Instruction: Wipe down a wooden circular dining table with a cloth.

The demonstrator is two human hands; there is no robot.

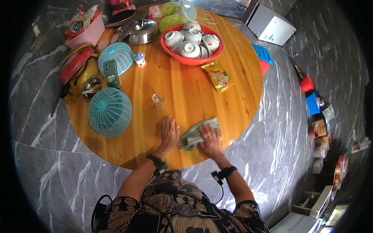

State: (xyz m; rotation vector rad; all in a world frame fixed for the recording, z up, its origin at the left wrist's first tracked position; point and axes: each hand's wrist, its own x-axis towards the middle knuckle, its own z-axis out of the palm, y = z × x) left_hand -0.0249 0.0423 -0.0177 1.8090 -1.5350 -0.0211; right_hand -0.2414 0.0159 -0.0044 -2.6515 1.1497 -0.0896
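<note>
My right hand point(210, 140) lies spread over a crumpled green-and-white cloth point(189, 136), holding it against the round wooden table point(186, 107) near its front edge. Part of the cloth is hidden under the palm. To the left of the cloth, my left hand point(169, 133) rests at the tabletop with nothing in it, its thumb a little apart from the fingers. Just beyond that hand stands a small clear glass point(158, 100) with some liquid at its bottom. A yellow snack packet point(219, 78) lies farther back on the right.
A red basin point(189, 60) of white bowls point(191, 49) stands at the back. On the left are blue plastic mesh covers point(110, 116), a phone point(112, 74), a small figurine point(140, 59), a lidded steel pot point(143, 32) and a pink basket point(87, 33). A white chest point(272, 25) stands beyond.
</note>
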